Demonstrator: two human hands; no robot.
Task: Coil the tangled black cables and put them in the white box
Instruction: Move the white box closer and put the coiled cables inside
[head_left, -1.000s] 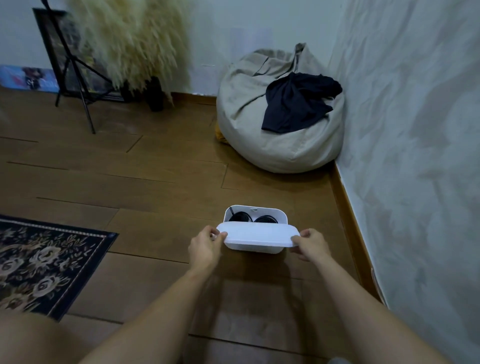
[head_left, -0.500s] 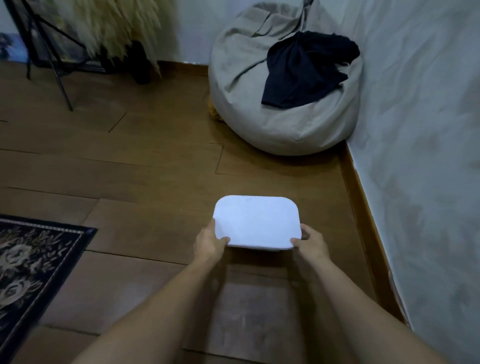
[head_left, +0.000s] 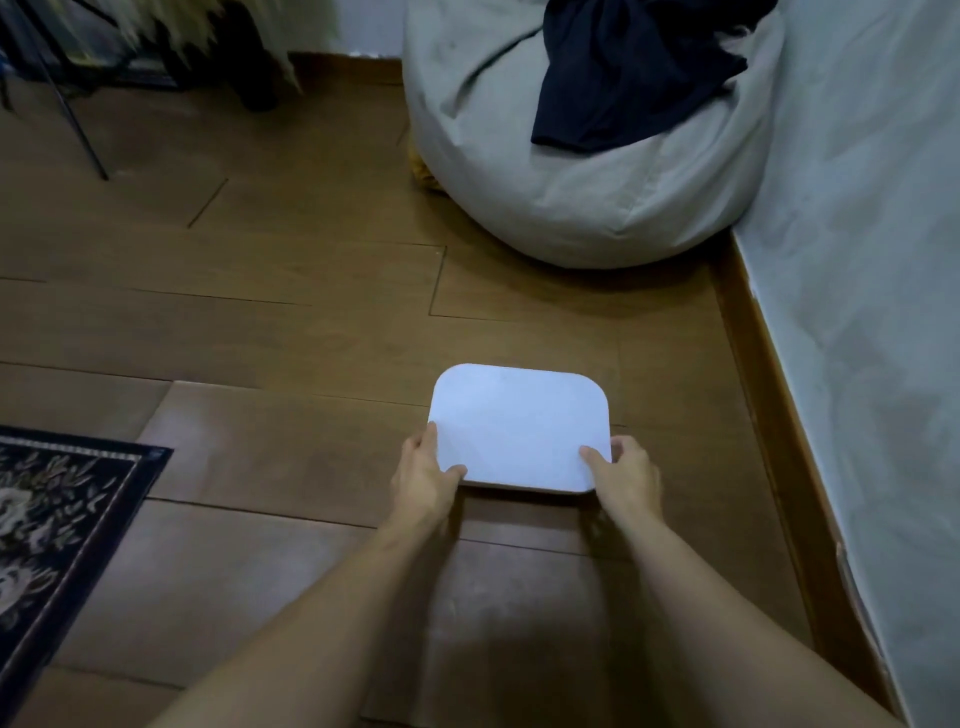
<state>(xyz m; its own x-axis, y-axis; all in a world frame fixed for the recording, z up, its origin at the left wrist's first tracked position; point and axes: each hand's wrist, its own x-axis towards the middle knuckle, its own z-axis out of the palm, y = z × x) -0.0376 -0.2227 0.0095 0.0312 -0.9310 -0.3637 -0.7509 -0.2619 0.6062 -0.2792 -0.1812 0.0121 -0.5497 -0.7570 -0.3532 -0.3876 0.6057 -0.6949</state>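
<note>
In front of the grey fabric beanbag (head_left: 571, 197), the left hand (head_left: 423, 478) and the right hand (head_left: 626, 475) each grip a near corner of the closed white rounded plastic box (head_left: 519, 426), thumbs on top, seemingly to press it shut evenly; no cable shows.

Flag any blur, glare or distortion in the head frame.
Head view: dim, cool light; white box lid brightest, nearly washed out, no hard glare; plant at top left motion-smeared; baseboard bends slightly from the wide-angle lens; soft shadow on the floor by the lid's near edge.
</note>
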